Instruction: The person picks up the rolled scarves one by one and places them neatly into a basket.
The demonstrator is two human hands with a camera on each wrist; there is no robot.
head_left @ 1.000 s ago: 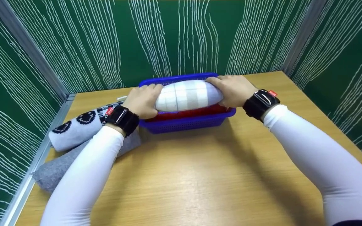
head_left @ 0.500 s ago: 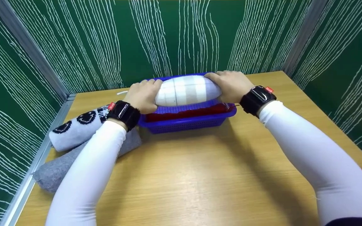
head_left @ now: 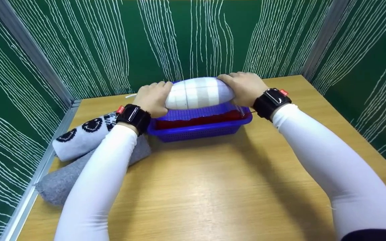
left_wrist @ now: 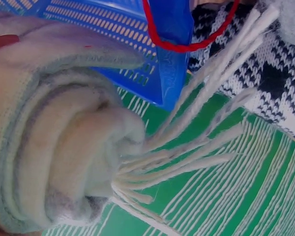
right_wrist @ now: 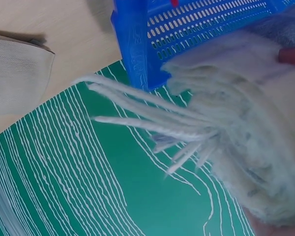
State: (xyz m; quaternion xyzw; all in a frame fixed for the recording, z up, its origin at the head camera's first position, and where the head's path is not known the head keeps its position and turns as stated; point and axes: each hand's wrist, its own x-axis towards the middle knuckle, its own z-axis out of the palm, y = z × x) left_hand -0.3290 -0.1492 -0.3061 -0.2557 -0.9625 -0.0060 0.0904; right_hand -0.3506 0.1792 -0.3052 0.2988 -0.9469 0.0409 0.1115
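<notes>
Both hands grip a rolled white plaid scarf [head_left: 198, 93] by its two ends. My left hand [head_left: 152, 98] is curled over the left end, and my right hand [head_left: 245, 87] over the right end. The roll lies sideways above a blue perforated basket [head_left: 199, 133], overlapping its far rim in the head view. Inside the basket a dark red cloth [head_left: 201, 121] shows below the roll. White fringe [left_wrist: 187, 128] hangs out of the coiled end in the left wrist view. More fringe [right_wrist: 152, 115] sticks out at the other end in the right wrist view.
Left of the basket lie two rolls: a white knit one with black patterns [head_left: 79, 140] and a plain grey one [head_left: 59, 184]. Green walls [head_left: 206, 40] with white wavy lines enclose the wooden table [head_left: 199, 187]. A beige cloth [right_wrist: 14, 73] edges into the right wrist view.
Both hands have raised the scarf roll up and away from the basket's near side. More of the basket's inside and the red cloth shows now. The two rolls at left have stayed put.
</notes>
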